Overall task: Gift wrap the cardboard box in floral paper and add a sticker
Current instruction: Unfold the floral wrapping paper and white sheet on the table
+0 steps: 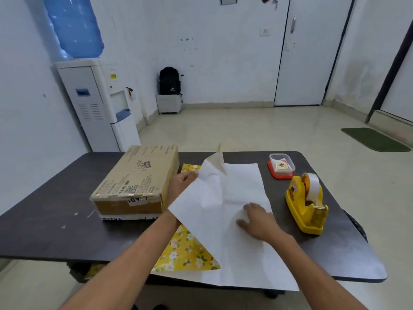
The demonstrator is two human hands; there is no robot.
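Observation:
A cardboard box (139,183) lies on the left half of the dark table (44,231). The floral paper (237,220) is spread beside it with its white back up; yellow flowered parts (185,251) show at the near left and by the box. My left hand (181,183) grips a lifted fold of the paper next to the box. My right hand (257,220) presses flat on the sheet's middle. A small clear tub with a red lid (281,167) holds stickers at the far right.
A yellow tape dispenser (307,204) stands at the paper's right edge. The sheet hangs over the table's near edge. Beyond the table are a water cooler (96,104), a black backpack (169,81) on a stool, and a green mat (375,139).

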